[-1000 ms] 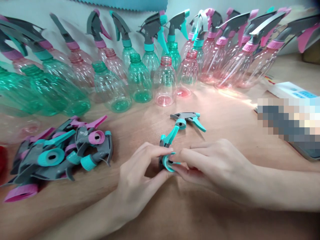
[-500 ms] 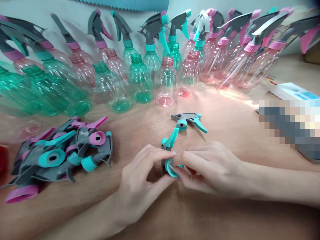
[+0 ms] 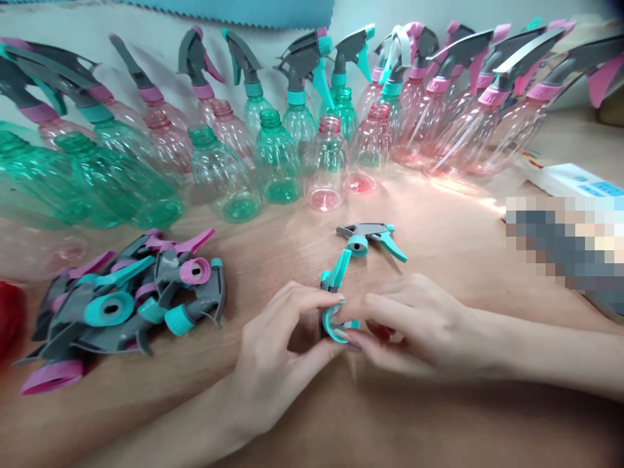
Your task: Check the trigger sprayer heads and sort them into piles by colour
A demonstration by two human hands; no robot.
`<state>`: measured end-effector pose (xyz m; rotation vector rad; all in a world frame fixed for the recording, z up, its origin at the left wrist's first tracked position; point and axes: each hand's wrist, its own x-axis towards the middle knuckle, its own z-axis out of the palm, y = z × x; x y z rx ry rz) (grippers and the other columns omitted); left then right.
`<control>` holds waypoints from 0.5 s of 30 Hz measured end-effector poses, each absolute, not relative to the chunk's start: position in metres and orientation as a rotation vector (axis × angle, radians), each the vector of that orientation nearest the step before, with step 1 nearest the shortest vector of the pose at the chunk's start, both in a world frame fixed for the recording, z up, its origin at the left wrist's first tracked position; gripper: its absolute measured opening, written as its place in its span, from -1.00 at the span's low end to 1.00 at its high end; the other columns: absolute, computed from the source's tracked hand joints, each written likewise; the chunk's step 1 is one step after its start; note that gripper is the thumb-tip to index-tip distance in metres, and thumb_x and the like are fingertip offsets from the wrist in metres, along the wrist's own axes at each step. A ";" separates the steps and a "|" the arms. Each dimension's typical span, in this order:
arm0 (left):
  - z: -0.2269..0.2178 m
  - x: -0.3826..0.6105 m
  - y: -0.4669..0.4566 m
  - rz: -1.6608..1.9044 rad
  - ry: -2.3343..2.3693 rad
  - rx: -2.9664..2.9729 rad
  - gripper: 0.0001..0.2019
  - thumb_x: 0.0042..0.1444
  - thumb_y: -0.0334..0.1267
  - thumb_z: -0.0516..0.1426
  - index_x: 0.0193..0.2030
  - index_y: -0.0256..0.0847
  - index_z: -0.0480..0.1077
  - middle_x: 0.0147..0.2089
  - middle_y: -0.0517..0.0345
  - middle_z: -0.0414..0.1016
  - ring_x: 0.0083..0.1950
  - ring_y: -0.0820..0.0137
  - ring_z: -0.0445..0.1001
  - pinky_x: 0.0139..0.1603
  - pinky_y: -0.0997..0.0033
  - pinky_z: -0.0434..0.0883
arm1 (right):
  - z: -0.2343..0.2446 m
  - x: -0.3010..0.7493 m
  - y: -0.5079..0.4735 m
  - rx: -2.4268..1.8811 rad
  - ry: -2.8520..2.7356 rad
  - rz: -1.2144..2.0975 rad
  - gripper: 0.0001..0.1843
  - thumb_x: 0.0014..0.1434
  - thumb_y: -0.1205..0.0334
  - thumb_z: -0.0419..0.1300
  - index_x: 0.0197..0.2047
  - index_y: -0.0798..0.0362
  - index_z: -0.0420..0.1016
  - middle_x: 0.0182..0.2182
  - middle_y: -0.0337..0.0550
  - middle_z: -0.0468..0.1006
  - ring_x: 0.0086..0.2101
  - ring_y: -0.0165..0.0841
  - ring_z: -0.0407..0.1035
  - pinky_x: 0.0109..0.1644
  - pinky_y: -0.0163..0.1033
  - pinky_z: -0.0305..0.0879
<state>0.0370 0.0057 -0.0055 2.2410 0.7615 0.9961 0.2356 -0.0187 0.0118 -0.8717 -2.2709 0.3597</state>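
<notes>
A grey and teal spray trigger head (image 3: pixel 333 296) is held low over the wooden table (image 3: pixel 439 221) by both my hands. My left hand (image 3: pixel 280 354) pinches its teal screw cap from the left with thumb and forefinger. My right hand (image 3: pixel 407 325) grips the same cap from the right, fingertips pressed on it. The teal trigger lever sticks up and away from me. A second teal trigger head (image 3: pixel 369 237) lies loose on the table just beyond.
A heap of pink and teal trigger heads (image 3: pixel 127 302) lies at left. Rows of green and pink clear bottles (image 3: pixel 273 156), several capped with sprayers, stand along the back. A white device (image 3: pixel 580 185) and a blurred patch are at right. Something red (image 3: pixel 8 315) shows at the left edge.
Both hands stay on the same trigger head, with fingers shifting slightly on its cap. The view has drifted a little down and right.
</notes>
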 end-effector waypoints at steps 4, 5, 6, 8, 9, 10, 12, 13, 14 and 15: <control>-0.006 0.037 0.006 0.993 0.751 2.231 -0.70 0.05 -0.38 0.25 -0.07 -0.17 0.34 -0.23 0.17 0.50 -0.24 0.42 0.49 -0.23 0.45 0.45 | 0.005 0.235 -0.018 -0.864 -2.226 0.315 -0.88 0.14 0.39 0.12 -0.20 0.17 0.37 -0.59 -0.35 0.39 -0.63 -0.55 0.21 -0.54 -0.41 0.15; -0.006 0.037 0.006 0.993 0.759 2.227 -0.71 0.06 -0.38 0.24 -0.07 -0.17 0.34 -0.23 0.17 0.50 -0.25 0.42 0.49 -0.24 0.45 0.46 | 0.004 0.235 -0.018 -0.866 -2.213 0.311 -0.88 0.15 0.38 0.13 -0.20 0.17 0.37 -0.60 -0.35 0.39 -0.63 -0.54 0.23 -0.54 -0.41 0.15; -0.005 0.037 0.006 0.989 0.773 2.224 -0.71 0.06 -0.38 0.24 -0.07 -0.16 0.34 -0.23 0.18 0.50 -0.25 0.42 0.49 -0.24 0.46 0.46 | 0.002 0.235 -0.018 -0.863 -2.205 0.310 -0.88 0.15 0.37 0.13 -0.20 0.18 0.37 -0.61 -0.35 0.38 -0.62 -0.54 0.24 -0.54 -0.42 0.16; -0.005 0.037 0.006 0.976 0.803 2.223 -0.73 0.08 -0.36 0.23 -0.08 -0.15 0.34 -0.23 0.18 0.50 -0.26 0.43 0.49 -0.25 0.45 0.46 | 0.000 0.235 -0.018 -0.848 -2.196 0.308 -0.90 0.15 0.39 0.13 -0.21 0.17 0.37 -0.60 -0.34 0.39 -0.60 -0.54 0.27 -0.51 -0.43 0.18; -0.005 0.038 0.006 0.970 0.810 2.225 -0.74 0.08 -0.36 0.23 -0.08 -0.14 0.34 -0.23 0.18 0.50 -0.26 0.42 0.49 -0.26 0.45 0.46 | -0.002 0.235 -0.018 -0.837 -2.189 0.310 -0.90 0.15 0.40 0.12 -0.21 0.16 0.36 -0.58 -0.33 0.41 -0.60 -0.54 0.28 -0.50 -0.43 0.20; -0.005 0.038 0.006 0.965 0.815 2.227 -0.74 0.08 -0.36 0.23 -0.08 -0.14 0.35 -0.23 0.18 0.50 -0.26 0.42 0.49 -0.26 0.44 0.46 | -0.003 0.235 -0.018 -0.834 -2.182 0.314 -0.89 0.15 0.41 0.12 -0.21 0.15 0.35 -0.57 -0.32 0.42 -0.59 -0.54 0.29 -0.49 -0.43 0.21; -0.005 0.038 0.005 0.958 0.813 2.228 -0.73 0.08 -0.37 0.23 -0.08 -0.14 0.34 -0.22 0.17 0.50 -0.25 0.41 0.48 -0.25 0.44 0.46 | -0.007 0.235 -0.019 -0.842 -2.163 0.326 -0.87 0.16 0.40 0.11 -0.18 0.14 0.34 -0.57 -0.33 0.42 -0.60 -0.53 0.28 -0.51 -0.43 0.21; -0.006 0.038 0.005 0.955 0.810 2.228 -0.73 0.07 -0.37 0.23 -0.08 -0.14 0.34 -0.22 0.17 0.50 -0.24 0.41 0.48 -0.25 0.44 0.46 | -0.009 0.234 -0.019 -0.850 -2.153 0.334 -0.86 0.16 0.38 0.10 -0.16 0.14 0.34 -0.59 -0.35 0.41 -0.61 -0.53 0.27 -0.52 -0.43 0.21; -0.006 0.038 0.005 0.947 0.814 2.225 -0.73 0.07 -0.37 0.23 -0.08 -0.14 0.35 -0.22 0.17 0.49 -0.24 0.41 0.48 -0.24 0.44 0.47 | -0.011 0.234 -0.020 -0.856 -2.146 0.336 -0.85 0.17 0.37 0.10 -0.15 0.14 0.33 -0.61 -0.37 0.39 -0.62 -0.53 0.26 -0.54 -0.43 0.20; -0.006 0.038 0.006 0.942 0.818 2.222 -0.73 0.07 -0.37 0.23 -0.08 -0.15 0.35 -0.22 0.17 0.49 -0.24 0.42 0.48 -0.24 0.45 0.47 | -0.012 0.234 -0.020 -0.861 -2.143 0.327 -0.83 0.17 0.37 0.10 -0.13 0.14 0.32 -0.61 -0.37 0.38 -0.63 -0.53 0.26 -0.54 -0.43 0.20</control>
